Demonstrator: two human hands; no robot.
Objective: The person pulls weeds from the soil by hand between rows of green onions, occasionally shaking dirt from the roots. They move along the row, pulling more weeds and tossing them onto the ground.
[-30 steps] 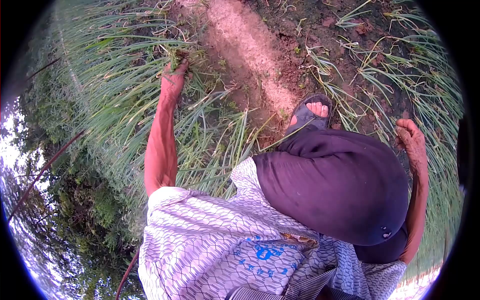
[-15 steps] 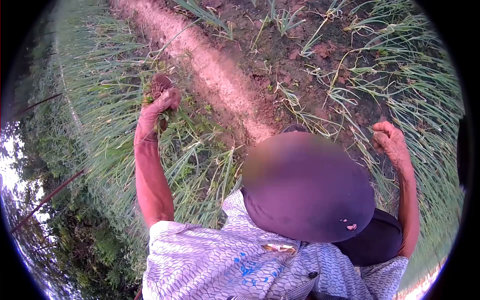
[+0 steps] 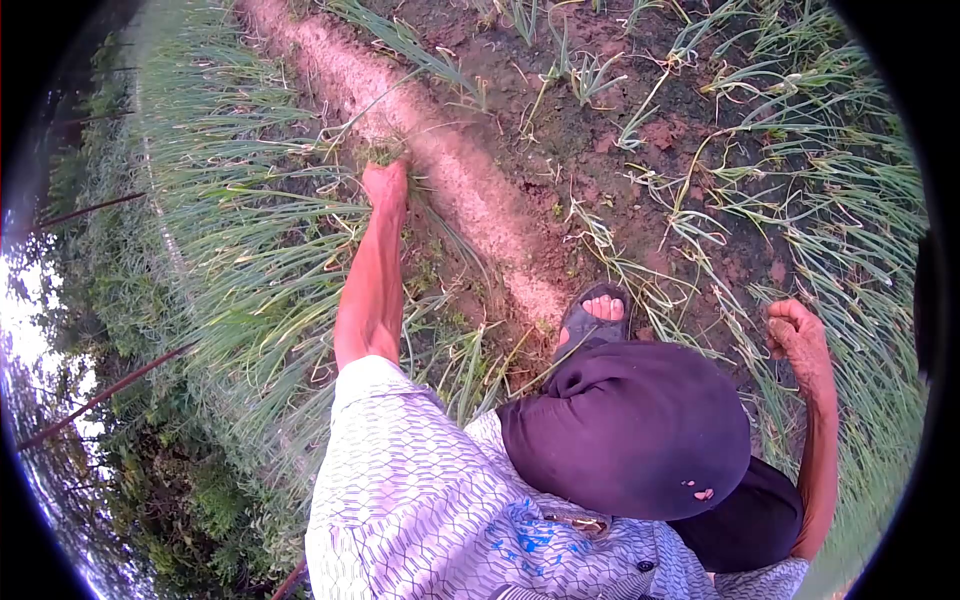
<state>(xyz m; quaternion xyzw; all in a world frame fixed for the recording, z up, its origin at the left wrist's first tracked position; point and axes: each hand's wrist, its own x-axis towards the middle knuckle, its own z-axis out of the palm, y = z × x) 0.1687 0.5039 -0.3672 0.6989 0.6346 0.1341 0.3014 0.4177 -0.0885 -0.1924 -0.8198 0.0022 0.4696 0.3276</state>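
My left hand [image 3: 387,182] stretches forward beside the bare soil ridge, its back toward me and its fingers closed. A bunch of small green weeds [image 3: 384,154] shows just beyond the knuckles; the fingertips are hidden. Long green onion leaves [image 3: 290,205] spread left of that wrist. Out to the right, my right hand [image 3: 797,335] hovers by the onion plants [image 3: 850,245] with curled fingers, and I see nothing in it.
A pale soil ridge [image 3: 450,150] runs diagonally from the upper left toward my sandalled foot [image 3: 603,305]. Scattered onion plants [image 3: 590,75] grow in the dark soil ahead. My bent knee [image 3: 630,430] takes up the lower middle. Thin poles [image 3: 105,395] and bushes stand at left.
My left hand has swung right and forward with the weeds, from over the onion leaves to the ridge's edge. My right hand sits lower in view. My foot has come into sight.
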